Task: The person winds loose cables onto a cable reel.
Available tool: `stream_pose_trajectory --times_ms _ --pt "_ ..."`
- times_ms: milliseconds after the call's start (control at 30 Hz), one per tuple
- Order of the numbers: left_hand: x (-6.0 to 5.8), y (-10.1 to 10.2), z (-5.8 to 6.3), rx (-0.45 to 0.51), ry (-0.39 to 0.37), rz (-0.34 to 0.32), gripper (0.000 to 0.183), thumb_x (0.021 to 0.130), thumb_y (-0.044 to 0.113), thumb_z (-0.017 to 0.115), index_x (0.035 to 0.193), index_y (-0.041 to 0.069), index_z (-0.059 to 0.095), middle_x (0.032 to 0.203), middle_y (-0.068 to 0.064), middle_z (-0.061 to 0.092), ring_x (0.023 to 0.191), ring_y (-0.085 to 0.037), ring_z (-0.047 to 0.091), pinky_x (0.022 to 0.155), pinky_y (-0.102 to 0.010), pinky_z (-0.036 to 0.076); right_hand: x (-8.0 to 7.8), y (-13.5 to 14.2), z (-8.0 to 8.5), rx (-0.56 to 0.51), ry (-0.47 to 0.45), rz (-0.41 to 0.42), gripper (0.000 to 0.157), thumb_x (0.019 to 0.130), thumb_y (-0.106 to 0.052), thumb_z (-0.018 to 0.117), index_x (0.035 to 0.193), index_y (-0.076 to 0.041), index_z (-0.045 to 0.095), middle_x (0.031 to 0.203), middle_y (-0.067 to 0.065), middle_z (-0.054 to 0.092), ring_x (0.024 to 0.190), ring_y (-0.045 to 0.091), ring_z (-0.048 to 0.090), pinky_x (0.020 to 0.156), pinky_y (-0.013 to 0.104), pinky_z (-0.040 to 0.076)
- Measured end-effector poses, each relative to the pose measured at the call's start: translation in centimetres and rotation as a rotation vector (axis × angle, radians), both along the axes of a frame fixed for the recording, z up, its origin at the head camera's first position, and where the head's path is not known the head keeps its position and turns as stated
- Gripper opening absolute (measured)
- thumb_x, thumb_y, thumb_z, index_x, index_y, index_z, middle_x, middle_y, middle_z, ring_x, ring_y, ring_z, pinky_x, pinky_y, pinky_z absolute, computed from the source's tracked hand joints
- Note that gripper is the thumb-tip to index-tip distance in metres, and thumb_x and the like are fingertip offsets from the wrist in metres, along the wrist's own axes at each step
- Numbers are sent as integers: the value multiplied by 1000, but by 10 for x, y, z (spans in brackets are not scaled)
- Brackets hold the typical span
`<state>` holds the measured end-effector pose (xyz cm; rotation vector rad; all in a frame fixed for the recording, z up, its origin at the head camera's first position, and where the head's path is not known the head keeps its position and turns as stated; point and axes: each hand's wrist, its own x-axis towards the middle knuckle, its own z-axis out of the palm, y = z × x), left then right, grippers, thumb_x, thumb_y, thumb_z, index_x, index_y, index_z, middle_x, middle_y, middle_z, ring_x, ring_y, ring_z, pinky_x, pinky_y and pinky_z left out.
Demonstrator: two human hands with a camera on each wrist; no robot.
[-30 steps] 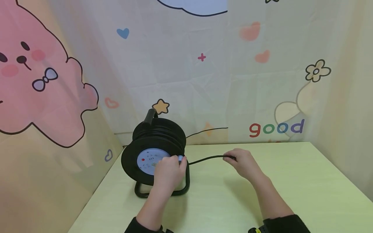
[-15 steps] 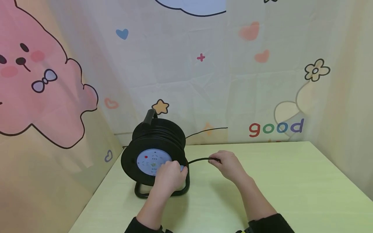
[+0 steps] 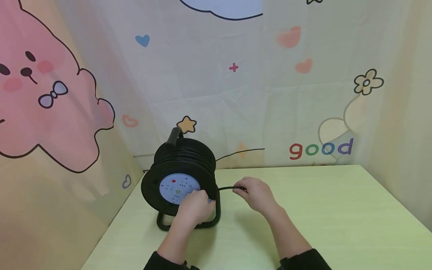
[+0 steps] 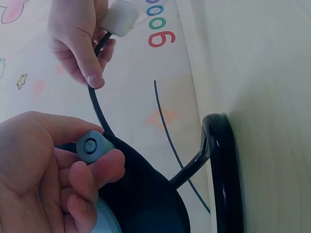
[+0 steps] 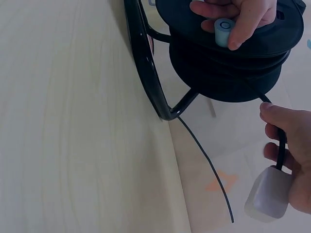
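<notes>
A black cable reel (image 3: 153, 197) with a pale blue socket panel (image 3: 175, 185) stands upright on the table. My left hand (image 3: 197, 206) grips the light blue crank knob (image 4: 93, 147) on the reel's front face, thumb and fingers around it. To the right of the reel, my right hand (image 3: 257, 194) pinches the black cable (image 3: 227, 188), which runs from the reel's winding into my fingers. In the right wrist view, a pale grey plug (image 5: 269, 194) hangs at the cable's end, just past that hand. Several turns of cable are wound on the drum.
The reel rests on a black tube frame (image 3: 217, 217) with a handle (image 3: 173, 137) on top. A printed cloth backdrop (image 3: 249, 101) stands behind the light green table (image 3: 324, 213). A thin dark line (image 3: 239, 152) shows on the backdrop behind the reel.
The reel has turned clockwise, its red dot moving right. My left hand has moved slightly down with the knob. My right hand has come left, and the cable between it and the reel is shorter.
</notes>
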<state>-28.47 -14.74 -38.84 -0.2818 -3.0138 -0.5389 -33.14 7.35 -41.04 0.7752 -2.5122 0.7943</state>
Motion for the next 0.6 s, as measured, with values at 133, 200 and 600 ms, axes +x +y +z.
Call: stream_pose_trajectory --times_ms 133,200,600 --pt "-1 -2 0 34 -14 -8 36 97 28 60 65 11 57 51 -2 55 42 -18 55 47 -35 44 1 5 2 65 43 -46 6 90 -16 78 90 -18 72 82 -13 61 73 9 59 69 34 49" --pt "-1 -3 0 53 -25 -16 37 97 28 60 65 10 56 49 -2 54 41 -18 55 47 -34 44 2 10 5 89 39 -58 9 90 -15 77 91 -19 70 83 -12 60 72 9 58 69 34 49" --pt "-3 -8 0 73 -76 -32 48 99 31 58 57 9 57 41 1 52 42 -19 57 49 -34 43 8 54 28 15 -337 -45 15 96 -25 70 101 -15 61 80 -4 62 68 15 57 63 36 46"
